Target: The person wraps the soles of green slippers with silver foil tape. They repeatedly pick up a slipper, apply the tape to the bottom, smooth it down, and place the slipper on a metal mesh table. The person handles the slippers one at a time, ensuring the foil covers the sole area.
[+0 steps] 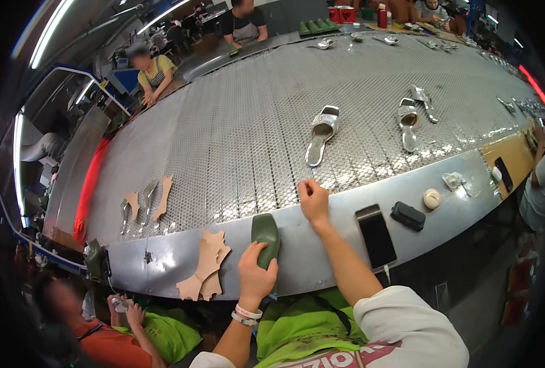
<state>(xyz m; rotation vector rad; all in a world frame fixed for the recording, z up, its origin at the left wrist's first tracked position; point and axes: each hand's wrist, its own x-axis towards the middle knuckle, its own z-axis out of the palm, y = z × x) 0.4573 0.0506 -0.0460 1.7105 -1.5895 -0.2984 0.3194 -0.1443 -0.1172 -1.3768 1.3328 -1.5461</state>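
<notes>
My left hand (pixel 257 274) is closed round a dark green shoe last (pixel 264 233) at the near metal edge of the table. Fingers curled in, my right hand (pixel 314 201) is held by the conveyor's near border; whatever it may hold is hidden. Left of the last lie several beige cut shoe pieces (pixel 207 265), overlapping on the metal ledge (pixel 303 270). Beyond my right hand, a silver sandal (pixel 322 135) rests on the mesh conveyor (pixel 241 129).
A smartphone (pixel 376 234) with a cable, a black case (pixel 408 216), a round cream container (pixel 432 199) and crumpled plastic (pixel 453 180) line the ledge at right. More silver sandals (pixel 408 126) and thin beige pieces (pixel 162 199) ride the conveyor. A co-worker in orange (pixel 110 343) sits at left.
</notes>
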